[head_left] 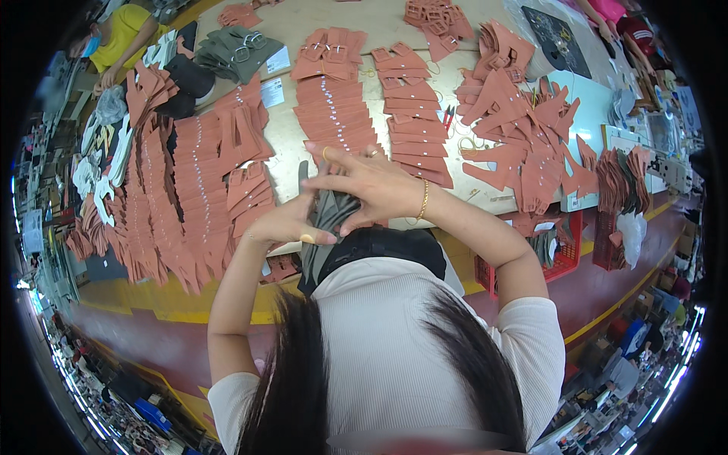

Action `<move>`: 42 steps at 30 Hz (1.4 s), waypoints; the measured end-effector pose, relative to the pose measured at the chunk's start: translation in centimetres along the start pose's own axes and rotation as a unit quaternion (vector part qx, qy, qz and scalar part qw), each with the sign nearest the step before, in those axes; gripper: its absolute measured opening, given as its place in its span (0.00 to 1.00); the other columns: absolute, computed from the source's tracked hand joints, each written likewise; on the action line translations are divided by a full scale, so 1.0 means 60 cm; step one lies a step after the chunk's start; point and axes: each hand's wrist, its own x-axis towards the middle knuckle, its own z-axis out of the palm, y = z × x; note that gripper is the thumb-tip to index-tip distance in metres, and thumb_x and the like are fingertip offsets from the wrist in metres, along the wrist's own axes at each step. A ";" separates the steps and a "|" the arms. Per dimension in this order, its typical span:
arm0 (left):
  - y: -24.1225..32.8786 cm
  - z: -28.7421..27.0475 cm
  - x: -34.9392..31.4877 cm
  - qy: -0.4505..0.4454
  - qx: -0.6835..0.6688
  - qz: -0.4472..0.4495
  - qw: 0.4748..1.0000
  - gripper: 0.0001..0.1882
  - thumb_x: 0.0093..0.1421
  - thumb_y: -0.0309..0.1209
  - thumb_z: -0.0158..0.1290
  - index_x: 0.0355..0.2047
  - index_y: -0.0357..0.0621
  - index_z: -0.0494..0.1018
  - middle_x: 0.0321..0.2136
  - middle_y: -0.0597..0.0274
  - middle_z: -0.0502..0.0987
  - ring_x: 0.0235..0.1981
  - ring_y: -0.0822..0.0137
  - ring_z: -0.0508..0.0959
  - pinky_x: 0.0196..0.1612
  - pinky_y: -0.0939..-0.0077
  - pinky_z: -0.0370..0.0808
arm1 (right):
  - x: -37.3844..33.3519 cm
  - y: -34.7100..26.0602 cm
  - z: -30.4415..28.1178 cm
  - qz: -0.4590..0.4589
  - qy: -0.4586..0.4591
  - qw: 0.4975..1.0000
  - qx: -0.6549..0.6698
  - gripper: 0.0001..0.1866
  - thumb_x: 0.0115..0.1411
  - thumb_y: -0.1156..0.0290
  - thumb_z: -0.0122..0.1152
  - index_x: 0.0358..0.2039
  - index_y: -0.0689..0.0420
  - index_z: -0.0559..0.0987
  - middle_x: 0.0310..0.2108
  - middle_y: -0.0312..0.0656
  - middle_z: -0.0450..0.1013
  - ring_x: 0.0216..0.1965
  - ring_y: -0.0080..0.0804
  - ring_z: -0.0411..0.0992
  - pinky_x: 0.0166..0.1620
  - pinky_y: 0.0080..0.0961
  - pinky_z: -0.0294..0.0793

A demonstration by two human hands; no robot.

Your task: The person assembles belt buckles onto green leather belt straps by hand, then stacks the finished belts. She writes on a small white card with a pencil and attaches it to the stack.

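A broad worktable (282,140) stretches beneath overlapping rows of terracotta strap pieces (334,114), with a loose heap of terracotta cutouts (523,140) to the right and gray-green buckled pieces (236,53) at far left. At the table's near edge, above the lap, a worker's two hands meet around a bundle of gray-green strips (331,211): the left hand (284,221) grips it, while the right hand (369,183) spreads across it, its hold impossible to tell. A red-handled tool (449,118) lies farther right.
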 end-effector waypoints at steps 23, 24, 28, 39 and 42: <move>0.025 0.028 -0.053 0.359 0.220 0.186 0.888 0.33 0.50 0.52 0.62 0.45 0.38 0.68 0.37 0.57 0.69 0.32 0.65 0.71 0.37 0.71 0.69 | -0.007 0.022 0.001 -0.004 0.089 0.973 0.215 0.16 0.44 0.65 0.74 0.35 0.55 0.81 0.44 0.38 0.72 0.45 0.34 0.73 0.45 0.27 0.73; 0.034 0.036 -0.060 0.345 0.282 0.198 0.873 0.32 0.49 0.50 0.63 0.44 0.37 0.69 0.38 0.57 0.69 0.33 0.64 0.72 0.37 0.70 0.70 | -0.006 0.023 -0.001 -0.006 0.102 0.975 0.200 0.17 0.44 0.65 0.74 0.36 0.54 0.82 0.44 0.37 0.72 0.45 0.32 0.73 0.44 0.26 0.74; 0.049 0.083 -0.042 0.340 0.356 0.087 0.866 0.24 0.50 0.38 0.62 0.44 0.38 0.71 0.40 0.51 0.72 0.43 0.51 0.74 0.43 0.61 0.72 | -0.007 0.029 -0.003 0.033 0.101 0.972 0.210 0.17 0.45 0.64 0.74 0.36 0.54 0.83 0.43 0.36 0.73 0.41 0.29 0.74 0.41 0.24 0.75; 0.015 0.050 -0.002 0.346 0.468 0.128 0.803 0.26 0.52 0.27 0.57 0.53 0.44 0.68 0.23 0.51 0.76 0.25 0.49 0.76 0.29 0.60 0.72 | -0.032 0.073 -0.032 0.156 0.085 0.913 0.366 0.23 0.58 0.67 0.60 0.54 0.52 0.71 0.49 0.42 0.71 0.40 0.30 0.77 0.43 0.25 0.73; 0.020 0.038 -0.001 0.315 0.580 0.101 0.744 0.38 0.50 0.24 0.56 0.63 0.49 0.58 0.21 0.54 0.75 0.22 0.54 0.77 0.26 0.63 0.73 | -0.034 0.087 -0.066 0.193 0.130 0.899 0.372 0.21 0.62 0.74 0.49 0.56 0.53 0.65 0.55 0.47 0.68 0.38 0.31 0.79 0.43 0.26 0.73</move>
